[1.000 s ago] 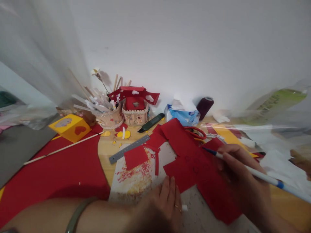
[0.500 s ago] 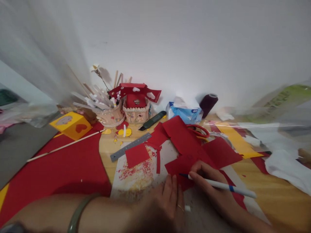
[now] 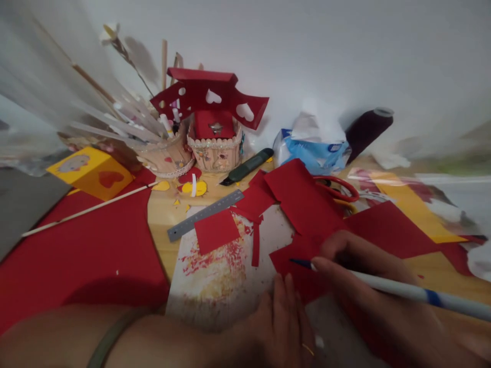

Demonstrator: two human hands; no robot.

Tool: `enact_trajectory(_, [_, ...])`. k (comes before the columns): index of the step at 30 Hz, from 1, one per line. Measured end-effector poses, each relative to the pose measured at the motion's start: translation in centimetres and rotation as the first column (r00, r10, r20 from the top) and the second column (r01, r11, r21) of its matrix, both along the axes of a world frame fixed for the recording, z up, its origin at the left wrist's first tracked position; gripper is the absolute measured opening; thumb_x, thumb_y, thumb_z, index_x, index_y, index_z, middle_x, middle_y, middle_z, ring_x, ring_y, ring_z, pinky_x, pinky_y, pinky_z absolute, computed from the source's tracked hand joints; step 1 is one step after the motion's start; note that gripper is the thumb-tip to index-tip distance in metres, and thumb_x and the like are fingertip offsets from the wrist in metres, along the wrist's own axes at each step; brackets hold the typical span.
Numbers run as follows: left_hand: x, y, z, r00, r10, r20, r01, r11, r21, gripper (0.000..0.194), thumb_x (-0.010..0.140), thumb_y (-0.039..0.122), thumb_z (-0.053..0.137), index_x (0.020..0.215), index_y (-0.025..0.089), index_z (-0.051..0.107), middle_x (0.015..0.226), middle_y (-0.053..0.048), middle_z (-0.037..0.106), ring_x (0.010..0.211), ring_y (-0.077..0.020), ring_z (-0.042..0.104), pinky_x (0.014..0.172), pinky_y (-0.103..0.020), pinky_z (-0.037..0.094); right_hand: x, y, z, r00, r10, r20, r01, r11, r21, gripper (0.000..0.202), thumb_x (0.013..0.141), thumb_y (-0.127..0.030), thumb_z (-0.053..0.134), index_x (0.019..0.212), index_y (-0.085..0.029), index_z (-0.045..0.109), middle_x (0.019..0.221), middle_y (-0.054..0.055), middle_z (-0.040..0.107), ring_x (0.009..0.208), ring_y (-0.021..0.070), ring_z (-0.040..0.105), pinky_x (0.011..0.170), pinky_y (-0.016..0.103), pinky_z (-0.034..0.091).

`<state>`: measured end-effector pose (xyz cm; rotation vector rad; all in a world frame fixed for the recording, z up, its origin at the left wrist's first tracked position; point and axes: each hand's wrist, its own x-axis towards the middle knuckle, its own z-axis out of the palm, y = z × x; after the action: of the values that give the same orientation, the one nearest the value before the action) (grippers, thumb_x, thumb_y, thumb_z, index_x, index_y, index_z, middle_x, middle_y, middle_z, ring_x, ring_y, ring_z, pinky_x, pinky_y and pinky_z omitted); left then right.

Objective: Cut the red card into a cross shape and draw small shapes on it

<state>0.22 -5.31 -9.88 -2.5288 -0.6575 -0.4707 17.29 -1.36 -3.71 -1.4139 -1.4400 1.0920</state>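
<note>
A white pen (image 3: 399,286) with blue tip and band is pinched in my right hand (image 3: 372,286), its tip at a piece of red paper (image 3: 289,254). My left hand (image 3: 282,327), wearing a ring, lies flat with fingertips at the lower edge of that paper. Under the papers is a stained white board (image 3: 226,286). A small red square (image 3: 216,231), a thin red strip (image 3: 255,244) and a grey ruler (image 3: 205,214) lie to the left. A larger folded red sheet (image 3: 301,197) rests just behind my right hand.
At the back stand a pen cup (image 3: 166,156), a decorated basket (image 3: 215,153) with red cutouts, a tissue pack (image 3: 316,151) and a dark spool (image 3: 368,133). A cutter (image 3: 249,166) and red-handled scissors (image 3: 339,190) lie nearer. Large red paper (image 3: 95,245) and a yellow box (image 3: 90,173) are left.
The view has moved closer, so things look larger. My right hand still holds the pen at the red paper, and my left hand remains flat beside it.
</note>
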Motion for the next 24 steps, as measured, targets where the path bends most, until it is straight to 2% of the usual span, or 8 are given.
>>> enact_trajectory(5, [-0.4,0.3,-1.5,1.000,0.008,-0.004,-0.007,0.999,0.035,0.020,0.098,0.021,0.054,0.103,0.015,0.072,0.105,-0.006,0.077,0.092,-0.0175,0.075,0.067,-0.022,0.055,0.5,0.7,-2.2,0.981,0.131,0.146,-0.131,0.991,-0.009,0.024,0.085,-0.038,0.069,0.066,-0.025,0.060,0.057,-0.003,0.063,0.049,0.0141,0.056,0.042,0.020,0.043])
enact_trajectory(8, [-0.6,0.2,-2.3,1.000,-0.001,0.019,0.001,0.999,0.033,0.026,0.101,0.021,0.047,0.107,0.014,0.071,0.106,-0.006,0.077,0.092,-0.0152,0.075,0.070,-0.020,0.055,0.2,0.5,-3.1,0.979,0.123,0.165,-0.120,0.992,-0.027,0.022,0.087,-0.036,0.065,0.071,-0.025,0.057,0.057,-0.004,0.060,0.048,0.0131,0.053,0.042,0.020,0.041])
enact_trajectory(11, [-0.6,0.1,-2.7,0.998,-0.002,0.062,0.001,1.000,0.029,0.026,0.100,0.019,0.046,0.103,0.012,0.072,0.103,-0.007,0.078,0.093,-0.0171,0.075,0.073,-0.022,0.057,-0.4,-0.1,-3.5,0.978,0.079,0.191,-0.075,0.997,-0.027,0.024,0.086,-0.032,0.063,0.068,-0.025,0.050,0.052,-0.006,0.054,0.044,0.0111,0.048,0.042,0.020,0.038])
enact_trajectory(18, [0.0,-0.4,-2.8,0.987,0.087,0.136,-0.088,0.996,-0.004,0.025,0.098,0.015,0.048,0.096,0.011,0.073,0.103,-0.008,0.078,0.095,-0.0190,0.075,0.069,-0.021,0.058,-0.8,-0.7,-4.3,0.979,0.051,0.199,-0.058,0.998,0.029,0.029,0.089,-0.030,0.059,0.066,-0.025,0.043,0.050,-0.007,0.054,0.043,0.0103,0.046,0.043,0.021,0.036])
enact_trajectory(24, [-0.4,0.0,-2.2,0.991,0.044,0.129,-0.040,0.999,-0.032,0.023,0.097,0.017,0.049,0.099,0.011,0.072,0.108,-0.009,0.077,0.099,-0.0200,0.074,0.078,-0.024,0.059,-0.4,-0.5,-4.6,0.978,0.073,0.195,-0.077,0.997,0.013,0.029,0.088,-0.034,0.061,0.066,-0.025,0.045,0.050,-0.006,0.051,0.044,0.0114,0.042,0.042,0.023,0.033])
